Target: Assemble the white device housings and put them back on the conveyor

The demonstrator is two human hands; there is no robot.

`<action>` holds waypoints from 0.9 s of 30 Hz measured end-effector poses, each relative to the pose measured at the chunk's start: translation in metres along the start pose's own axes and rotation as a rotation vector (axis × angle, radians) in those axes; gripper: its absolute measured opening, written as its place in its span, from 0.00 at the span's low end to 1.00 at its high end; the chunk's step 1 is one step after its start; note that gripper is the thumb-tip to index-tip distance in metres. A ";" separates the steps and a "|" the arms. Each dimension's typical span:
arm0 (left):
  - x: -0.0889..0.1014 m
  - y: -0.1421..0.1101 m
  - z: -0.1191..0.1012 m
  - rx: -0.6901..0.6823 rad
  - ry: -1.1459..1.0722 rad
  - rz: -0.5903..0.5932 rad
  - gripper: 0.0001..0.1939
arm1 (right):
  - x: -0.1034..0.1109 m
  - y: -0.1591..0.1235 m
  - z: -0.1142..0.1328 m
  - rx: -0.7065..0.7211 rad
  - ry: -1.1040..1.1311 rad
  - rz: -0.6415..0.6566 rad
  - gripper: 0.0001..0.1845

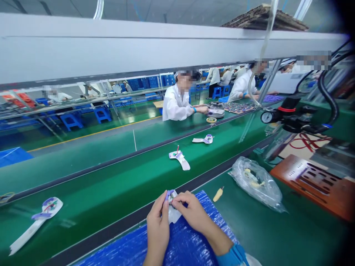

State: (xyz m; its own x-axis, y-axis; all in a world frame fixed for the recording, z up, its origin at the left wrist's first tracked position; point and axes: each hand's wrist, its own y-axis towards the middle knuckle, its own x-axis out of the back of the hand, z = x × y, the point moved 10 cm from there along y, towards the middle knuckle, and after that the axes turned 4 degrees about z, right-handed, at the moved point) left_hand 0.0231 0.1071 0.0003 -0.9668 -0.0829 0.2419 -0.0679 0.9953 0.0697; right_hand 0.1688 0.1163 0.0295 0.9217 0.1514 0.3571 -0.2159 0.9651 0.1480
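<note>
Both hands meet over a crinkly blue plastic sheet [183,244] at the near edge of the bench. The left hand [157,227] and right hand [191,212] pinch a small white part with a purple tip [171,207] between their fingers. Just past them runs a long green conveyor belt [116,184] carrying three more flat white paddle-shaped pieces [180,158]. A clear plastic bag of bits [256,183] sits off to the right, with a small yellowish stick [218,194] nearby.
</note>
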 end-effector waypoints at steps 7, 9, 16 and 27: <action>-0.006 -0.003 -0.016 -0.072 0.097 0.052 0.20 | 0.000 -0.002 -0.003 0.016 -0.052 -0.046 0.11; -0.006 -0.004 -0.019 -0.091 0.109 0.052 0.20 | -0.001 -0.004 0.002 0.056 -0.071 -0.050 0.11; -0.005 -0.003 -0.023 -0.113 0.103 0.047 0.18 | -0.001 -0.009 0.015 0.153 -0.223 -0.083 0.10; -0.009 -0.002 -0.022 -0.134 0.130 0.106 0.17 | -0.003 -0.009 0.014 0.174 -0.163 0.003 0.09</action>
State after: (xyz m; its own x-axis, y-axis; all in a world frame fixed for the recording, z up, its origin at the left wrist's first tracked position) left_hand 0.0371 0.1049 0.0195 -0.9263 0.0079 0.3768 0.0746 0.9839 0.1627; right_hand 0.1634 0.1046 0.0399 0.8600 0.1040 0.4996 -0.2838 0.9111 0.2989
